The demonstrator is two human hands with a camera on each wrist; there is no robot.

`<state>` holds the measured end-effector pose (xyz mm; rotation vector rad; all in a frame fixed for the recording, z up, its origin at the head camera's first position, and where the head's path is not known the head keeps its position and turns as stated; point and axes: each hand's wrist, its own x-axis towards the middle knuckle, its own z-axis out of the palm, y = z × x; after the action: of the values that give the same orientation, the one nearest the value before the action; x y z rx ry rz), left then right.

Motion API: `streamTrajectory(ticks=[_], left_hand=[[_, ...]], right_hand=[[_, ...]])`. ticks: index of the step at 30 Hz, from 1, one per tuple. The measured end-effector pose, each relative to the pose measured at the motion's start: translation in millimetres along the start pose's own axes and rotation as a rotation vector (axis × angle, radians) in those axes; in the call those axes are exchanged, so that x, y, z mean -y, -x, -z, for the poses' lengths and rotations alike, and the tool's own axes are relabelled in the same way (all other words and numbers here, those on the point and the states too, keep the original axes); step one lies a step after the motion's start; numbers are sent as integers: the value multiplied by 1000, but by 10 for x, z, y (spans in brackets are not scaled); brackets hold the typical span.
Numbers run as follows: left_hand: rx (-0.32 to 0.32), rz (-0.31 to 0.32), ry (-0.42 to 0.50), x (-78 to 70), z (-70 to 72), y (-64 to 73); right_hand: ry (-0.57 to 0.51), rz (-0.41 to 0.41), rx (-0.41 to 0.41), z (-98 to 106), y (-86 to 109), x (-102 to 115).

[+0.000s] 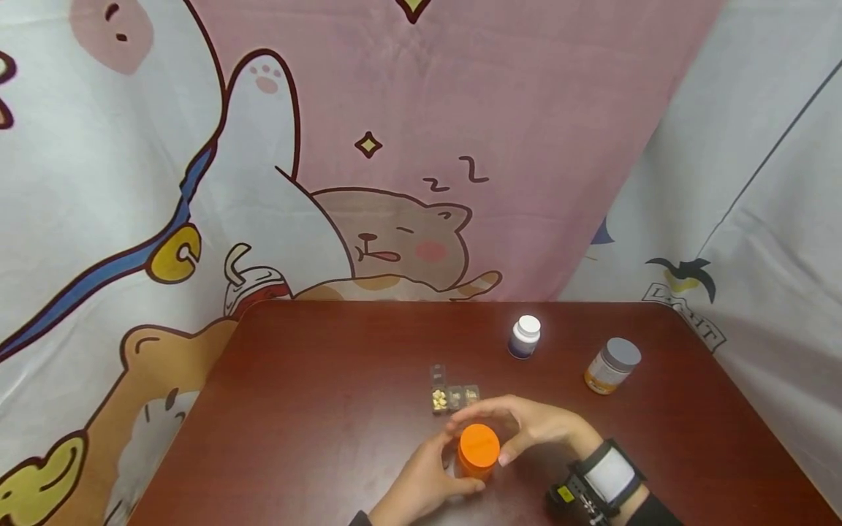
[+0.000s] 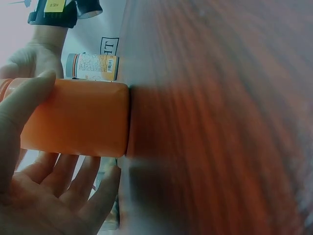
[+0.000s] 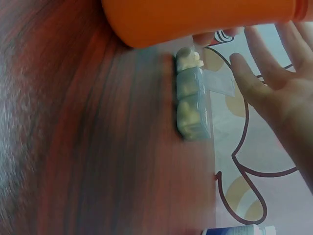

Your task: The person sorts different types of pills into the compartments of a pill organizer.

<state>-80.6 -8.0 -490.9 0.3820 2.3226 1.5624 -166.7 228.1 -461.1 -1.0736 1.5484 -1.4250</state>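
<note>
An orange bottle (image 1: 479,447) with an orange cap is upright, on or just above the table. My left hand (image 1: 430,475) holds its side, the thumb in front and the fingers round the far side; the left wrist view shows this grip on the bottle (image 2: 80,117). Around the back and right of the cap curves my right hand (image 1: 536,424), fingers spread and relaxed; whether a fingertip touches the bottle I cannot tell. Just behind stands a small clear pill organizer (image 1: 454,399), one lid up over pale yellow pills. Its compartments (image 3: 190,98) also show in the right wrist view.
A white bottle with a dark blue label (image 1: 524,337) stands at the back right. Farther right is a grey-lidded jar (image 1: 612,366) with an orange and white label. The dark red-brown table (image 1: 316,380) meets a cartoon-printed cloth (image 1: 526,146) along its back edge.
</note>
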Motion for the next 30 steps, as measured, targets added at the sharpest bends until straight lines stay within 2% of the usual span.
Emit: streamTrajectory(ticks=[3, 6, 11, 14, 17, 19, 21, 23, 25, 27, 30], left_hand=[[-4, -12, -5, 16, 3, -1], [-11, -14, -32, 27, 0, -5], [-16, -17, -59, 30, -6, -13], [-16, -24, -72, 30, -5, -8], [-17, -27, -79, 19, -19, -3], [-17, -32, -70, 12, -32, 0], [-19, -35, -62, 10, -39, 6], [-23, -33, -55, 12, -36, 12], [-27, -21, -41, 14, -21, 19], [-28, -11, -39, 18, -4, 21], [-22, -22, -43, 24, -3, 1]], right_hand=[[31, 7, -42, -42, 12, -35], [53, 24, -127, -120, 61, -56], [118, 54, -330, -381, 118, -36], [279, 25, -534, -607, 110, -5], [501, -15, -789, -859, 74, 15], [610, -42, -956, -1020, 33, 17], [675, -74, -1105, -1156, -22, 9], [689, -100, -1207, -1249, -81, -11], [686, -122, -1274, -1303, -138, -31], [699, -115, -1294, -1319, -169, -51], [726, -100, -1216, -1285, -120, -50]])
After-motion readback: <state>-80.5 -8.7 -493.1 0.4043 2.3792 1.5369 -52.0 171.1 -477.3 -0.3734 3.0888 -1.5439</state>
